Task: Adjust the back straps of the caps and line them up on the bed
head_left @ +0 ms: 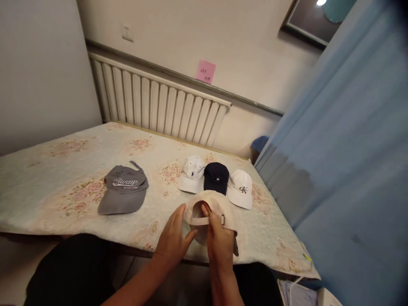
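L hand (174, 240), R hand (219, 243) on 1 beige cap (219, 204); 4 caps (123, 193) (192, 174) (216, 177) (241, 189) beyond.

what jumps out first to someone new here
The left hand and right hand hold a beige cap at the near edge of the table. Behind it sit a white cap, a dark cap and a white CK cap in a row; a grey cap lies apart to the left.

This is a room in a home, likely a bedroom: a pale floral quilted cover (63, 170) spreads under the grip on the beige cloth cap (218, 202), a white ribbed radiator (159, 102) lines the wall beyond it, and a blue fabric curtain (350, 148) hangs to its right.
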Demonstrator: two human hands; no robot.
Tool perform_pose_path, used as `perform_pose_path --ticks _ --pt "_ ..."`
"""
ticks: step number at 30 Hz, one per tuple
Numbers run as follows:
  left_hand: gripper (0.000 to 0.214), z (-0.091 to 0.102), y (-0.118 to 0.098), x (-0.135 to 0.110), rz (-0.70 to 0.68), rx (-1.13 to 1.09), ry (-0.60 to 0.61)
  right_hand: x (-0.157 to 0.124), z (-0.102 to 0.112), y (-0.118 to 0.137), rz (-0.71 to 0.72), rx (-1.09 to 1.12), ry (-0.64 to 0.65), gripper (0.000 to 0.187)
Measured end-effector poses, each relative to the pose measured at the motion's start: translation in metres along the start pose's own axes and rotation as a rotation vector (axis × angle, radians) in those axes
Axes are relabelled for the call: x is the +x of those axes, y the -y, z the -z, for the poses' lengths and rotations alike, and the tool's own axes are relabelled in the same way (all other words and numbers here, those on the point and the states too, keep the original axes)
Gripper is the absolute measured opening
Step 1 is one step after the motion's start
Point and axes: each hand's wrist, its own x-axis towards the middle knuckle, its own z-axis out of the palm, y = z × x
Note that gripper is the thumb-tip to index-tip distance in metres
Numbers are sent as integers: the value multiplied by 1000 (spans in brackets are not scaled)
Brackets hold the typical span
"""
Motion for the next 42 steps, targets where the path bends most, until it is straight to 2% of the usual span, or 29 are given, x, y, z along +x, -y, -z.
perform_pose_path --ticks 3,8,12,14,18,21,23,27,31,33,38,42 --pt "60 0 11 5 79 147 76 -3 0 -8 -10 -16 51 32" --pt "53 6 11 14 120 346 92 -5 -1 -16 -9 18 66 29" --pt "44 12 10 20 117 375 103 -6 -6 -16 -17 75 71 35" --pt "42 15 13 23 91 342 104 -6 -5 -15 24 35 23 38" --pt "42 20 22 26 23 355 148 -4 12 -19 179 -227 -161 36" --pt "43 22 27 27 1 388 155 -2 24 -22 249 -409 -285 42" --pt "43 23 30 27 -3 383 147 -2 24 -21 236 -463 -296 40" --pt "44 24 38 28 23 392 170 -3 13 -13 122 -378 -290 41" --pt "40 23 47 27 105 457 211 1 9 -8 146 -442 -123 42" --pt "35 23 51 26 131 475 224 4 12 -10 134 -503 -89 41" --pt "35 25 61 26 180 504 242 10 24 -24 -5 -622 -227 42" --pt "36 26 66 27 200 523 282 10 37 -30 -44 -690 -232 39"
